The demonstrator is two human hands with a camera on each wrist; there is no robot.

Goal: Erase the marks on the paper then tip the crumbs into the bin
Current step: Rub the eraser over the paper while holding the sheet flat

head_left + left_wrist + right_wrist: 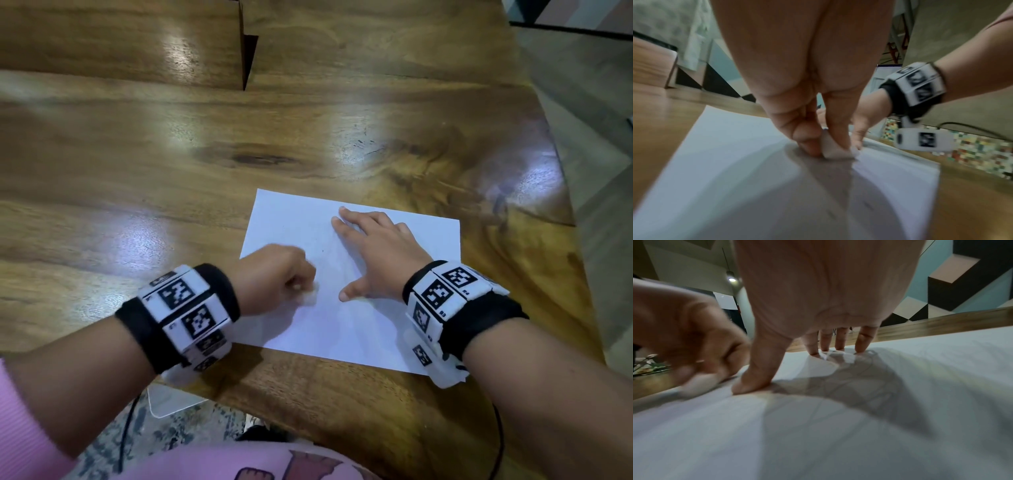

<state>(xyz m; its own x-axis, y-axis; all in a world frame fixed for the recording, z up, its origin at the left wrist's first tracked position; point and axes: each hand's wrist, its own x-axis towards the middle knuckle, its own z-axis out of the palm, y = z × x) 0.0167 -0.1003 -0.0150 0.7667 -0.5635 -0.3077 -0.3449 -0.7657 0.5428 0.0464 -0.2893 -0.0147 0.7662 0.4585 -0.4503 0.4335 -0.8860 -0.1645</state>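
Paper (pixel 363 318) lies flat on table (pixel 171 171); thin, limp, apt to crease. Right hand (pixel 380 253) splayed flat, pinning it. Left hand (pixel 274 277) pinches white eraser (pixel 833 150) against sheet; best gripped low.

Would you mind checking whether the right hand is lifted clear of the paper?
No: the right hand lies flat on the paper, fingers spread and thumb down, while the left hand pinches the eraser.

Right hand (pixel 818 305) presses spread fingers (pixel 863 340) flat on the paper (pixel 838 434).
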